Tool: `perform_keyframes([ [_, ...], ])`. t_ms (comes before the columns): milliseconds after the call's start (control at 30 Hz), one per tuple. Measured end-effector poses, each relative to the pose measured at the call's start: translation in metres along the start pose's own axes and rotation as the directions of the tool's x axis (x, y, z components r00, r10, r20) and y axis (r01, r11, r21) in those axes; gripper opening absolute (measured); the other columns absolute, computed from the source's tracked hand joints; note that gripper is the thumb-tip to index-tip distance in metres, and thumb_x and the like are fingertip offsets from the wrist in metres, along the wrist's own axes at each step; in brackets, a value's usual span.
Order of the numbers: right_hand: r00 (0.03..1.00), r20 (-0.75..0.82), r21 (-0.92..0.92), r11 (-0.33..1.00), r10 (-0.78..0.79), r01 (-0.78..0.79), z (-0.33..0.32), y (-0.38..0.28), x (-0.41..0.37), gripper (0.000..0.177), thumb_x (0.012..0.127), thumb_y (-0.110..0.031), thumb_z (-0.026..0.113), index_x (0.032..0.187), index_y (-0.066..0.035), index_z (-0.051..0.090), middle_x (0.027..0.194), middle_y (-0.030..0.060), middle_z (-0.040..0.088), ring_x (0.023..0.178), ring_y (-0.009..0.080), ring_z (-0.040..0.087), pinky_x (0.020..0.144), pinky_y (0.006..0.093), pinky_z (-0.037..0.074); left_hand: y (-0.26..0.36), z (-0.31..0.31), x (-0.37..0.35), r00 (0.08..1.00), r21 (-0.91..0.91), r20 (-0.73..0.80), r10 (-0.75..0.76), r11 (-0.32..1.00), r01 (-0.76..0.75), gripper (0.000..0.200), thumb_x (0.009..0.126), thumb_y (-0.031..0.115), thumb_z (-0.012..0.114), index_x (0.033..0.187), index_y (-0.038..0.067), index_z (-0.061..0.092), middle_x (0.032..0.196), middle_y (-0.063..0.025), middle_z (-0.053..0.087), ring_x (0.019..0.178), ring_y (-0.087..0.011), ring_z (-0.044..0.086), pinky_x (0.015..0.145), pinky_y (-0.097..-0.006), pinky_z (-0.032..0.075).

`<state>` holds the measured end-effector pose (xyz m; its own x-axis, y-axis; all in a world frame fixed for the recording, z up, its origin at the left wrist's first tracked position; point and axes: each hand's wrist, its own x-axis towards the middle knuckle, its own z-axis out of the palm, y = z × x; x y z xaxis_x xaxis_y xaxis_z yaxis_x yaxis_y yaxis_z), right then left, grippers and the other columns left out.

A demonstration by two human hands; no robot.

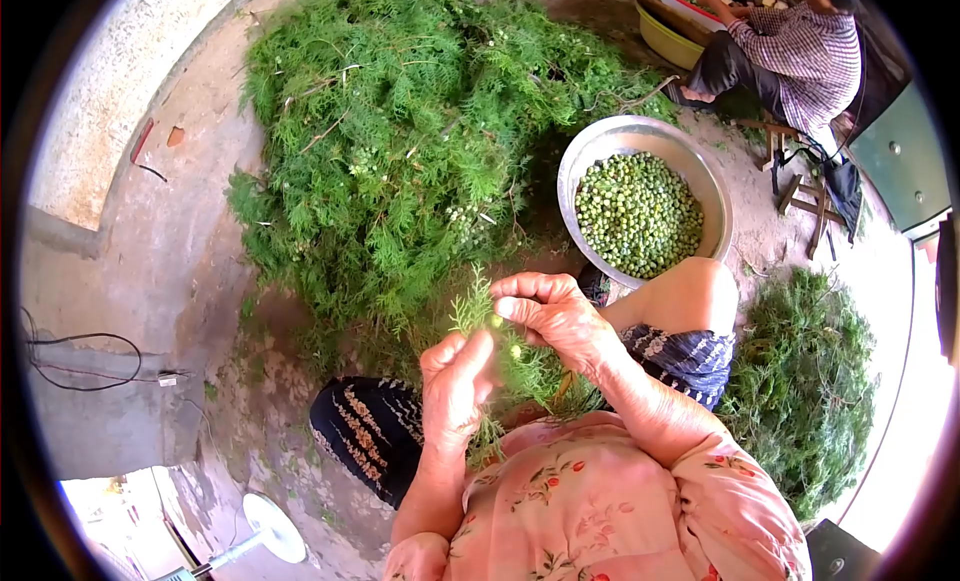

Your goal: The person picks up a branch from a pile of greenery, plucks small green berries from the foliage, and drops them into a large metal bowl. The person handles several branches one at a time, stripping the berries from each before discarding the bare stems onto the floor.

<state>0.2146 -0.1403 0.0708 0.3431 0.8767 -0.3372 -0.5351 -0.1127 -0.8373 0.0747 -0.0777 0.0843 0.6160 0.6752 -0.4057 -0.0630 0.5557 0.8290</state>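
In front of my chest, my left hand (456,389) is closed around a feathery evergreen sprig (472,306), thumb and fingers pressed together. My right hand (562,323) pinches at the same sprig from the other side, its thumb and fingertips together. Small round green cones (516,351) show on the foliage between and below the hands. Beyond my right hand stands a wide metal basin (718,186) holding a heap of small round green cones (640,216). What exactly lies between the right fingertips is hidden.
A large pile of green branches (400,151) covers the ground ahead. Another heap (805,381) lies at right. A person (800,61) sits at upper right by a yellow tub (668,43), near a wooden stool (812,203). A black cable (85,338) and fan (272,529) are at left.
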Motion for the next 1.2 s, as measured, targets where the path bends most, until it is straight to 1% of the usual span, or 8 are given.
perform_keyframes([
  [67,1.000,0.015,0.036,0.999,0.001,-0.002,0.000,0.000,0.000,0.014,0.082,-0.014,0.063,0.092,-0.005,0.061,0.071,-0.0026,0.058,0.052,0.0025,0.043,0.046,0.0166,0.036,0.005,0.003,-0.003,0.994,-0.003,-0.078,-0.074,0.997,0.074,0.017,0.082,0.013,0.062,0.071,0.012,0.049,0.070,0.0021,0.051,0.046,-0.0048,0.041,0.035,-0.0163,0.035],
  [167,0.999,0.041,0.060,0.998,0.010,-0.013,-0.004,0.003,0.003,0.014,0.082,-0.014,0.062,0.093,-0.005,0.060,0.072,-0.0027,0.057,0.052,0.0026,0.043,0.046,0.0158,0.035,0.004,-0.003,-0.002,0.995,-0.025,-0.012,-0.098,0.995,0.098,0.014,0.081,0.015,0.064,0.080,0.011,0.050,0.074,0.0001,0.053,0.047,-0.0062,0.045,0.036,-0.0164,0.039],
  [600,0.997,-0.068,0.030,0.999,-0.020,0.022,0.002,0.006,0.000,0.013,0.087,-0.015,0.054,0.086,-0.003,0.060,0.065,-0.0036,0.054,0.052,0.0040,0.041,0.047,0.0174,0.034,0.003,0.000,0.000,0.991,-0.017,-0.018,-0.130,0.991,0.130,0.016,0.081,0.015,0.064,0.082,0.010,0.049,0.072,0.0002,0.052,0.044,-0.0061,0.045,0.033,-0.0155,0.034],
  [800,0.990,-0.116,0.392,0.919,0.079,-0.027,-0.007,0.008,0.006,0.015,0.090,-0.018,0.050,0.081,-0.007,0.054,0.066,-0.0010,0.051,0.049,0.0063,0.043,0.041,0.0174,0.033,0.007,0.014,-0.004,0.987,-0.010,-0.125,-0.097,0.995,0.097,0.020,0.084,0.014,0.060,0.067,0.011,0.049,0.062,0.0029,0.049,0.036,-0.0067,0.043,0.031,-0.0151,0.031],
  [900,0.998,-0.060,0.487,0.871,-0.036,0.061,-0.012,0.002,0.004,0.008,0.088,-0.014,0.052,0.091,-0.006,0.055,0.076,0.0032,0.058,0.056,0.0091,0.051,0.046,0.0195,0.039,0.004,0.000,-0.002,0.998,-0.036,0.025,-0.054,0.998,0.055,0.017,0.084,0.018,0.060,0.089,0.003,0.063,0.068,0.0014,0.057,0.045,-0.0021,0.045,0.037,-0.0129,0.033],
  [933,0.998,-0.007,0.504,0.862,-0.057,0.053,-0.017,0.004,0.007,0.009,0.086,-0.011,0.054,0.095,-0.006,0.055,0.083,0.0048,0.060,0.060,0.0102,0.055,0.048,0.0203,0.040,0.005,0.002,-0.002,0.998,-0.031,0.001,-0.066,0.997,0.066,0.016,0.083,0.019,0.061,0.087,0.003,0.063,0.068,0.0009,0.057,0.045,-0.0026,0.045,0.037,-0.0134,0.033],
  [1067,0.997,0.064,0.403,0.915,-0.030,0.002,-0.021,0.000,0.000,0.011,0.080,-0.013,0.064,0.090,-0.008,0.060,0.073,-0.0012,0.060,0.057,0.0076,0.052,0.049,0.0202,0.040,0.001,0.002,0.001,0.999,-0.032,0.000,-0.041,0.999,0.041,0.015,0.083,0.019,0.061,0.082,0.004,0.062,0.066,0.0005,0.056,0.044,-0.0032,0.045,0.036,-0.0142,0.033],
  [1200,0.996,-0.018,-0.128,0.988,-0.087,0.084,-0.008,-0.004,-0.008,0.018,0.077,-0.019,0.069,0.086,-0.005,0.064,0.064,-0.0037,0.056,0.054,0.0032,0.046,0.049,0.0184,0.039,0.000,0.003,0.000,1.000,0.003,0.010,-0.015,1.000,0.015,0.015,0.084,0.018,0.059,0.079,0.004,0.061,0.064,0.0006,0.055,0.044,-0.0031,0.044,0.036,-0.0149,0.032],
])
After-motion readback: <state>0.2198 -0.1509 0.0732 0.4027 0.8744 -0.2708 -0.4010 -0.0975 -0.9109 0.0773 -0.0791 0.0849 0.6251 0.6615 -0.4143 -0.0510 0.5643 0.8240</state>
